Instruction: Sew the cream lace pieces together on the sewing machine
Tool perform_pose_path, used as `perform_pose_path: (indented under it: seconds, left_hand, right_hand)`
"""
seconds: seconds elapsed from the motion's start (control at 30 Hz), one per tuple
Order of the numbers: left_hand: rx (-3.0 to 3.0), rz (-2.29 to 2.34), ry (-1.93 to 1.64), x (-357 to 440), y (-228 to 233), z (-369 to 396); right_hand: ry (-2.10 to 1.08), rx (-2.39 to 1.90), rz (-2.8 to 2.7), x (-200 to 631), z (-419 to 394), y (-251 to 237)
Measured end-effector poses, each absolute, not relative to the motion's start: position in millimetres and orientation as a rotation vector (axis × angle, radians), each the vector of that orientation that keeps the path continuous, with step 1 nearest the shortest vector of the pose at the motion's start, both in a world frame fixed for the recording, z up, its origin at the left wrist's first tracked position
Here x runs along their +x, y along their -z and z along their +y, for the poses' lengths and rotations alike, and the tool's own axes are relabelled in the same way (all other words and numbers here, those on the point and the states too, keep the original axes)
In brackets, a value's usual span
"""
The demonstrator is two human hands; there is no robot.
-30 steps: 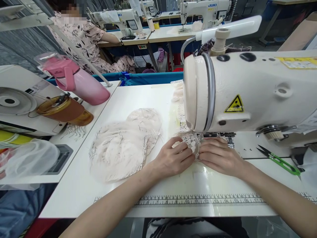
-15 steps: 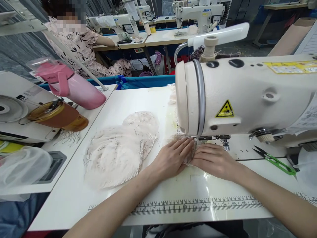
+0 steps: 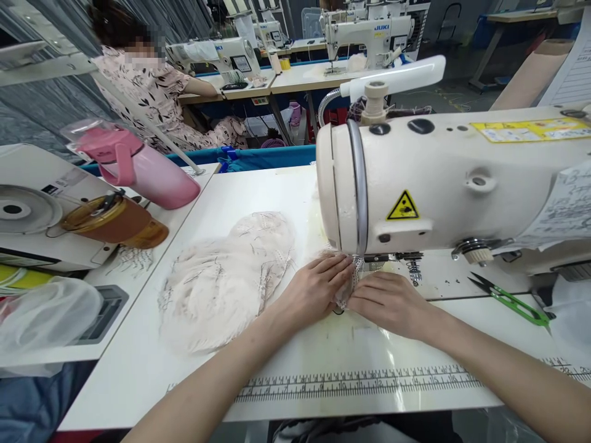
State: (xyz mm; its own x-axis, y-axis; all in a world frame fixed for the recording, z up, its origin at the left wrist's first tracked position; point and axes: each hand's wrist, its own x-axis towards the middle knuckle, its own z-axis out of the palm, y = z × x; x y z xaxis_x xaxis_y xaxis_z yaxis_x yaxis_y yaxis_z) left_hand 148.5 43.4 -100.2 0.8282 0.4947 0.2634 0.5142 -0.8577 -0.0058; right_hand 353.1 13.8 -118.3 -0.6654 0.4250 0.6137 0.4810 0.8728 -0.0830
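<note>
lace piece (image 3: 344, 296) covered from both sides at the sewing machine (image 3: 434, 184)

the lace piece is seen on the white tabletop (image 3: 277, 191), under the rounded end of the machine, with only a narrow strip left visible between the hands. its left part is covered by the left hand (image 3: 319, 284), whose fingers are laid close together across it; whether any of it is pinched by the thumb cannot be told. its right edge is met by the fingertips of the right hand (image 3: 392, 301), held together and lightly bent; whether a grip is made there cannot be told either.

to the left, pale fabric pieces (image 3: 212, 301) strewn with loose threads are laid flat. green-handled snips (image 3: 517, 304) are placed to the right, near the machine. along the near edge a ruler scale (image 3: 369, 381) is printed. farther left, a pink bottle (image 3: 152, 175) and an amber cup (image 3: 115, 223) are set near each other.
</note>
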Motion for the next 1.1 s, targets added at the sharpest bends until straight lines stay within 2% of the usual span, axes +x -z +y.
perform_pose_path:
  seconds: [0.5,0.73,0.97,1.1]
  left_hand:
    - [-2.787,-0.924,0.434,161,107,32]
    - [-2.753,-0.95,0.423,164,107,30]
    - [-2.771,-0.994,0.399,165,107,28]
    - [-2.781,-1.003,0.416,165,108,28]
  right_hand:
    - [0.064,-0.853,-2.446,369,12,118]
    - [0.158,-0.848,-2.474,374,15,105]
    - [0.478,-0.921,-2.427,378,16,102]
    - [0.461,-0.969,-2.368,381,16,102]
